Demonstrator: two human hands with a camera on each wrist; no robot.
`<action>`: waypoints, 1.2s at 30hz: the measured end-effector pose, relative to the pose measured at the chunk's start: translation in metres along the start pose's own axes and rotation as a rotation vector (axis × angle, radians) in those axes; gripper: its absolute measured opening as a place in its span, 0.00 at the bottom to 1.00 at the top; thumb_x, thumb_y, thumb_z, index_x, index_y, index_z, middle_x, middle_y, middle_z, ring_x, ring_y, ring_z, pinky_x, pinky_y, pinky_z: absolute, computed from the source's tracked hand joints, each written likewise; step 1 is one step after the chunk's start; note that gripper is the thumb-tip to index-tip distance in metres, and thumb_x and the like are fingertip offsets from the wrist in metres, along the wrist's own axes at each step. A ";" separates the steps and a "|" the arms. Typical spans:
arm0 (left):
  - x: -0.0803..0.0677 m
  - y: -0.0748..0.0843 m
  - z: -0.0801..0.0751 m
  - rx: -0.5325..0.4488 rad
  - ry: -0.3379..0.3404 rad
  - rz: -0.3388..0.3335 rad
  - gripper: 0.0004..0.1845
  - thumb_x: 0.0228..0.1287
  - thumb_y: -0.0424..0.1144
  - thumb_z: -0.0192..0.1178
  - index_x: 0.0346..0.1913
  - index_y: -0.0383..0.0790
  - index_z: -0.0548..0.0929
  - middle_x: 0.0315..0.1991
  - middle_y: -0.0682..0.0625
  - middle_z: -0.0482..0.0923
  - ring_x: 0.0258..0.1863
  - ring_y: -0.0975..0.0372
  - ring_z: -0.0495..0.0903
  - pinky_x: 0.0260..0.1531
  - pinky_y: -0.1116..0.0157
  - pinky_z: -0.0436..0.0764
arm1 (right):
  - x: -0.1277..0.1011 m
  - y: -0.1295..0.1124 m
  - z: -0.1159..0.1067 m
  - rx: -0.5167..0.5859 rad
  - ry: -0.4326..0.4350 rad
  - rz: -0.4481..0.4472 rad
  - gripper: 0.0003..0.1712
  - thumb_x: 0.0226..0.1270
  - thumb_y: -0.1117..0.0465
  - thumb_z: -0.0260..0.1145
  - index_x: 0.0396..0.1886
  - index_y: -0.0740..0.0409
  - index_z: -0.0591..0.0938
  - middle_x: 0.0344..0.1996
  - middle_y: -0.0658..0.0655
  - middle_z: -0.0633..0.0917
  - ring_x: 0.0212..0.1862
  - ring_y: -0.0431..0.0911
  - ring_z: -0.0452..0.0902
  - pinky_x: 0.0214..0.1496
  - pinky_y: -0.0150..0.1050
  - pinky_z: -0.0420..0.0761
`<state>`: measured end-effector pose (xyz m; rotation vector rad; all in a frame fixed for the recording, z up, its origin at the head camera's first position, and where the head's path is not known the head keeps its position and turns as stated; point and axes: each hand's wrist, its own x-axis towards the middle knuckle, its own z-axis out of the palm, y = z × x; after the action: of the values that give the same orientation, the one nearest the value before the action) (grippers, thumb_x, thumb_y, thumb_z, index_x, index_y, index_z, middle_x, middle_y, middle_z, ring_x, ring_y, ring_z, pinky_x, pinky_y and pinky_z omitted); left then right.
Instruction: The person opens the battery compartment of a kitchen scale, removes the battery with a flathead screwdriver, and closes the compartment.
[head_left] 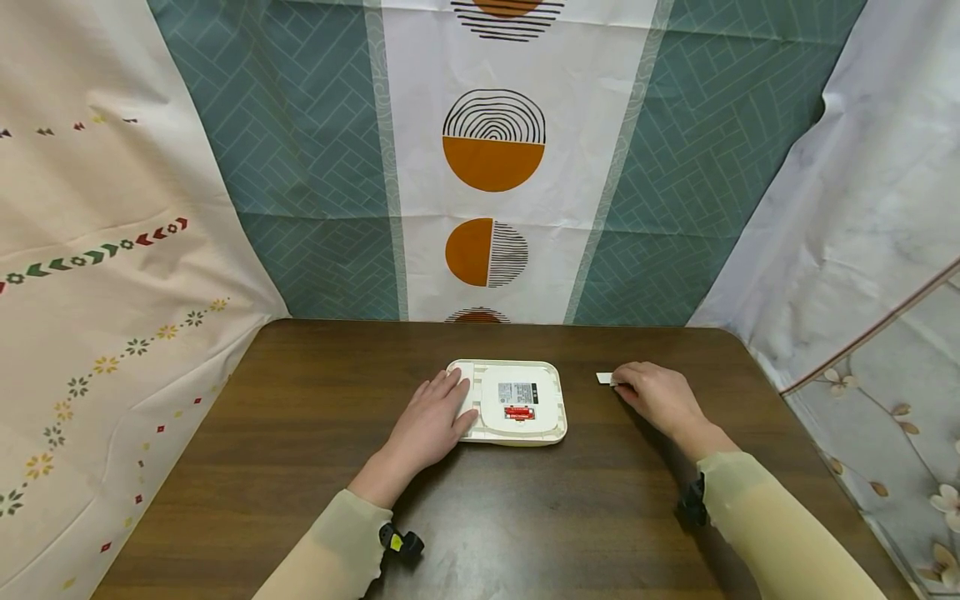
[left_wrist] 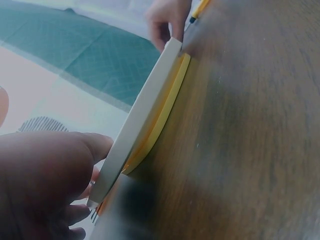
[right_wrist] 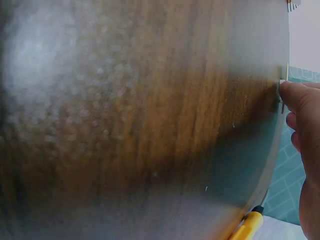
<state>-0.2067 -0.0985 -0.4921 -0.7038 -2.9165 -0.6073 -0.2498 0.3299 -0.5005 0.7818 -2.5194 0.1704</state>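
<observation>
While the left hand (head_left: 435,421) lies flat on the white device (head_left: 517,402), the right hand (head_left: 656,396) pinches a small tab (head_left: 604,378).

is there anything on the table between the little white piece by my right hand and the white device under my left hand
Nothing visible. The small white piece lies at the fingertips of your right hand, and only bare brown table shows between it and the white device, whose left side your left hand rests on.

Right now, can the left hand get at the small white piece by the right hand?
Probably not easily. The left hand rests on the white device, which lies between it and the small white piece; the right hand already touches that piece.
</observation>
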 end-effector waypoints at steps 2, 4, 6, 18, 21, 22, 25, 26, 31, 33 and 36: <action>0.000 0.000 0.000 0.000 0.000 0.001 0.33 0.85 0.51 0.63 0.80 0.32 0.74 0.83 0.34 0.65 0.84 0.39 0.61 0.82 0.40 0.60 | -0.001 0.000 -0.001 0.003 0.009 0.003 0.14 0.60 0.68 0.86 0.43 0.56 0.91 0.43 0.53 0.93 0.42 0.52 0.90 0.40 0.54 0.90; 0.000 0.000 0.000 0.004 0.001 0.002 0.33 0.85 0.51 0.63 0.80 0.32 0.74 0.83 0.34 0.65 0.84 0.39 0.61 0.82 0.40 0.60 | -0.002 0.001 -0.001 0.002 0.021 0.004 0.14 0.61 0.67 0.86 0.45 0.57 0.91 0.44 0.55 0.93 0.44 0.53 0.90 0.41 0.55 0.90; 0.000 0.000 0.001 0.007 0.002 0.002 0.33 0.85 0.51 0.63 0.80 0.32 0.74 0.83 0.35 0.65 0.84 0.40 0.61 0.82 0.40 0.60 | -0.002 0.001 -0.002 0.001 0.031 0.005 0.16 0.61 0.65 0.86 0.47 0.58 0.92 0.46 0.56 0.93 0.47 0.54 0.91 0.43 0.56 0.90; 0.000 0.000 0.001 0.002 0.008 0.000 0.33 0.84 0.51 0.63 0.80 0.32 0.75 0.83 0.35 0.65 0.84 0.40 0.60 0.82 0.40 0.59 | -0.011 -0.007 -0.016 0.010 -0.083 0.089 0.34 0.68 0.56 0.84 0.69 0.66 0.85 0.66 0.67 0.86 0.68 0.66 0.82 0.67 0.65 0.81; 0.000 0.000 0.002 0.002 0.007 -0.002 0.33 0.84 0.51 0.63 0.80 0.32 0.75 0.83 0.35 0.65 0.85 0.40 0.60 0.82 0.40 0.59 | -0.014 -0.007 -0.019 0.009 -0.089 0.088 0.39 0.68 0.55 0.83 0.73 0.68 0.82 0.68 0.70 0.84 0.70 0.68 0.79 0.70 0.67 0.78; 0.000 0.000 0.002 0.001 0.007 -0.003 0.33 0.84 0.51 0.63 0.80 0.32 0.75 0.83 0.35 0.65 0.85 0.40 0.60 0.82 0.40 0.59 | -0.015 -0.007 -0.020 0.006 -0.090 0.085 0.40 0.68 0.54 0.83 0.73 0.69 0.81 0.69 0.71 0.83 0.70 0.69 0.79 0.71 0.67 0.78; 0.000 0.000 0.002 0.002 0.005 -0.004 0.33 0.84 0.51 0.63 0.80 0.32 0.75 0.83 0.35 0.65 0.85 0.40 0.60 0.82 0.40 0.59 | -0.019 -0.005 -0.020 -0.005 -0.101 0.089 0.42 0.70 0.52 0.82 0.76 0.69 0.78 0.71 0.72 0.81 0.71 0.70 0.77 0.72 0.67 0.76; 0.000 0.000 0.001 0.003 0.006 -0.004 0.33 0.84 0.51 0.63 0.80 0.32 0.75 0.83 0.35 0.65 0.84 0.40 0.60 0.82 0.40 0.59 | -0.020 -0.004 -0.020 -0.008 -0.105 0.091 0.43 0.71 0.52 0.81 0.77 0.69 0.78 0.71 0.72 0.81 0.72 0.70 0.77 0.73 0.68 0.75; 0.000 0.000 0.001 0.002 0.006 -0.005 0.33 0.84 0.51 0.63 0.80 0.32 0.75 0.83 0.35 0.65 0.85 0.40 0.60 0.82 0.40 0.59 | -0.027 -0.001 -0.021 -0.024 -0.131 0.114 0.45 0.73 0.48 0.79 0.79 0.68 0.75 0.74 0.72 0.77 0.74 0.70 0.73 0.74 0.69 0.73; 0.000 0.000 0.001 0.002 0.006 -0.004 0.33 0.84 0.51 0.63 0.80 0.32 0.75 0.83 0.35 0.65 0.85 0.40 0.60 0.82 0.40 0.59 | -0.029 0.000 -0.022 -0.031 -0.150 0.130 0.46 0.74 0.47 0.78 0.81 0.67 0.73 0.76 0.72 0.76 0.75 0.70 0.72 0.75 0.69 0.71; 0.000 0.000 0.001 0.001 0.004 -0.005 0.33 0.84 0.51 0.63 0.80 0.32 0.75 0.83 0.35 0.65 0.84 0.40 0.60 0.82 0.40 0.59 | -0.033 -0.002 -0.025 -0.036 -0.178 0.159 0.47 0.75 0.45 0.76 0.83 0.66 0.71 0.78 0.71 0.74 0.77 0.70 0.69 0.77 0.69 0.69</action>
<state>-0.2067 -0.0979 -0.4927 -0.6950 -2.9155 -0.6067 -0.2148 0.3511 -0.4953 0.6055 -2.7456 0.1129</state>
